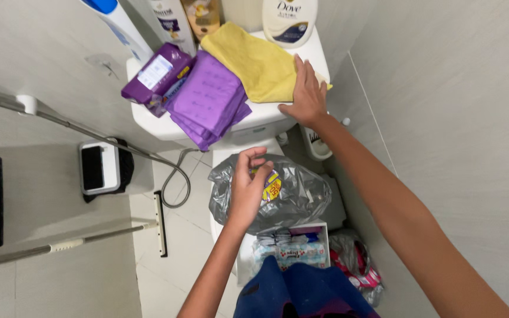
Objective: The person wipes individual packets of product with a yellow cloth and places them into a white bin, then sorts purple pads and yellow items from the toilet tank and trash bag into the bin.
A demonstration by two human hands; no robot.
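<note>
My right hand (306, 93) lies flat, fingers together, on the near edge of a yellow cloth (254, 60) spread on the white toilet tank lid (148, 121). My left hand (248, 184) is closed around a small packet with a yellow and red label (274, 187), held just above a crumpled grey plastic bag (298, 197) that sits on the toilet. Purple packets (207, 97) are stacked on the tank lid left of the cloth, with another purple pack (155, 75) beside them.
Bottles stand along the back of the tank, among them a white one (288, 20). A white box of packets (293, 247) sits below the bag. On the floor at left are a small white bin (98, 168), a squeegee (160, 224) and a spray hose (178, 182).
</note>
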